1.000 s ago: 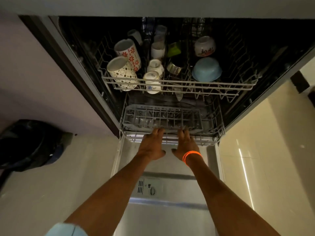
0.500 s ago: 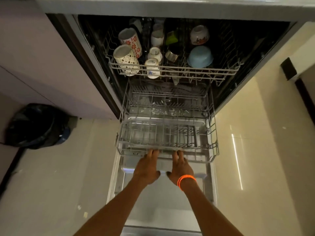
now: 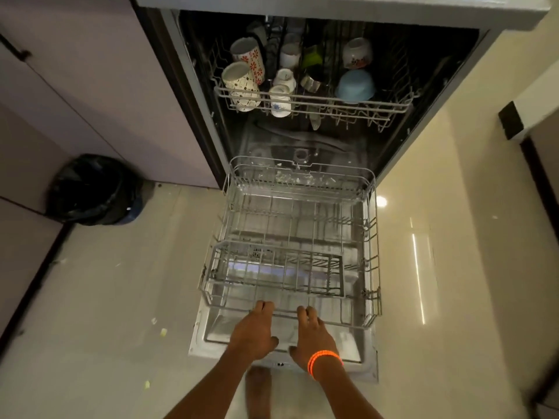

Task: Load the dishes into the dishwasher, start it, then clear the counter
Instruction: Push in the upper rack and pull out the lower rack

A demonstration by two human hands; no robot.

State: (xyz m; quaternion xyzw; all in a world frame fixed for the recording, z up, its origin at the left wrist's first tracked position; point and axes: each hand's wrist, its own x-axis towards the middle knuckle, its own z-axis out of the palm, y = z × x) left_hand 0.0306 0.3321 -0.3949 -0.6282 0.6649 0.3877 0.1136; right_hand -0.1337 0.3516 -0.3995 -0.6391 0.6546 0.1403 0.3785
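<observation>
The dishwasher stands open with its door [image 3: 208,337] flat on the floor side. Its grey lower rack [image 3: 370,267] is pulled far out over the door and holds only a cutlery basket [image 3: 272,267]. My left hand [image 3: 254,331] and my right hand [image 3: 311,334], which wears an orange bracelet, both hook their fingers over the rack's front rail. The upper rack [image 3: 402,108] sits inside the tub with patterned mugs [image 3: 242,83], small white cups [image 3: 281,96], a blue bowl [image 3: 355,84], a white floral bowl [image 3: 357,52] and a steel cup [image 3: 311,81].
A black bin bag [image 3: 93,189] sits on the floor at the left against the lilac cabinets [image 3: 90,86]. Small scraps [image 3: 163,331] lie on the pale tiles. My bare foot [image 3: 258,391] stands in front of the door. A dark door frame [image 3: 541,189] is at the right.
Both hands have drawn the lower rack out of the tub and toward me, over the open door. The view has tilted back, showing more floor.
</observation>
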